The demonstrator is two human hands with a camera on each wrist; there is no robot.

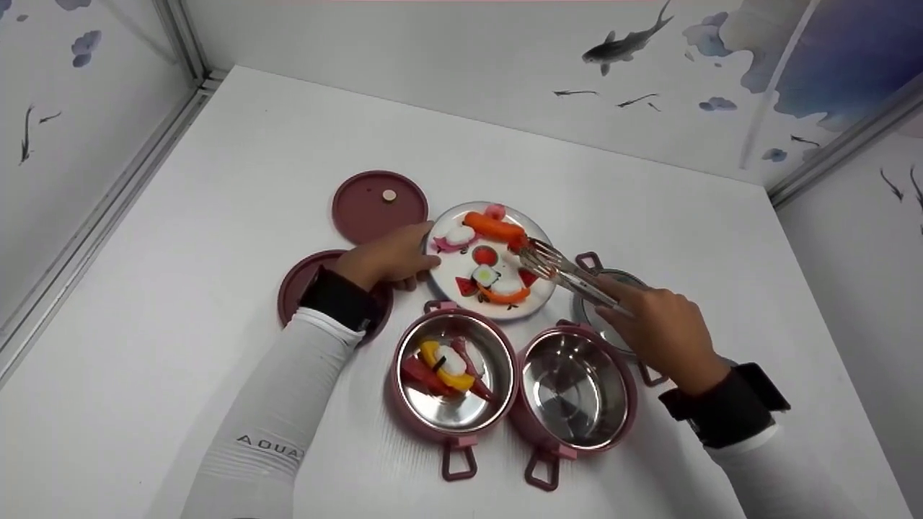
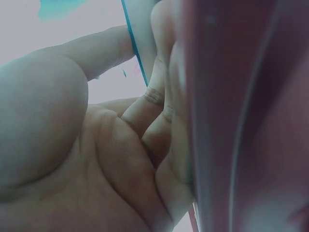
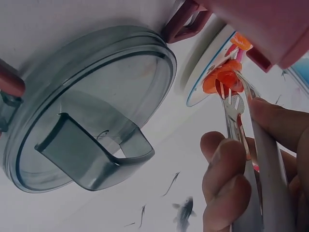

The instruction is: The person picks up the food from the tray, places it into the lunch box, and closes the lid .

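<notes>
As the left hand (image 1: 393, 259) pinched the near side of a plate, thumb over the rim and other fingers bent at the edge, the right hand (image 1: 667, 328) was closed round metal tongs (image 1: 580, 281) with fork-shaped tips.

Tongs: tips at one end of an orange elongated piece (image 1: 490, 225) on the plate; whether they gripped it could not be told.

Plate (image 1: 541, 292): white, blue-edged, printed with fruit, set on the bench (image 1: 216, 216) behind the pots. Also bore a pink-and-white piece (image 1: 454, 236), a roll with a green centre (image 1: 484, 275) and an orange-and-white piece (image 1: 505, 292).

Wrists: black bands, one each. Left sleeve (image 1: 288, 389): white, dark lettering reading "AQUA", the remainder cut off at the fold.

Left pot (image 1: 454, 414): steel inside, reddish outside; contained a yellow-and-white piece (image 1: 447, 364) among dark red pieces.

Right pot (image 1: 570, 400): matching, close beside the first, bare steel showing within.

Transparent lid (image 3: 137, 92): raised tab, below the right hand.

Two maroon discs: one with a pale knob (image 1: 389, 195), left of the plate; the other (image 1: 292, 288) partly under the left wrist.

Walls (image 1: 404, 43): white, printed with grey fish and blue-violet patches.
</notes>
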